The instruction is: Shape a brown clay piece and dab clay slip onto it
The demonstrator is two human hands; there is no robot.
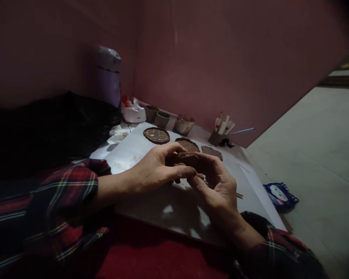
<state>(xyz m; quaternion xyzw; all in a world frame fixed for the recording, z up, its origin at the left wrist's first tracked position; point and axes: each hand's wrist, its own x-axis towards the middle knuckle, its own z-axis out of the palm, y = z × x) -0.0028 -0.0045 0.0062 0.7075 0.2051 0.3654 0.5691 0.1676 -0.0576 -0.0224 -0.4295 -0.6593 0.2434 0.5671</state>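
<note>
A lump of brown clay (pixel 187 156) is held between both hands above the white board (pixel 128 151). My left hand (pixel 154 168) grips it from the left, its thumb laid across the near side. From the right, my right hand (pixel 216 186) curls round it, thumb and fingers pressed to the clay. Parts of the lump are hidden behind the fingers. Just beyond the hands lie a round brown clay disc (pixel 189 144) with a raised rim and a flat brown clay slab (pixel 212 152). Farther left is a round dark piece (pixel 156 135) with yellow specks.
Along the wall stand two small cups (pixel 163 120), a stained tub (pixel 184 124) and a holder with pens and brushes (pixel 216 136). A purple bottle (pixel 109 81) rises behind a black bag (pixel 55 131). Right of the board, a blue packet (pixel 280 197) lies on the floor.
</note>
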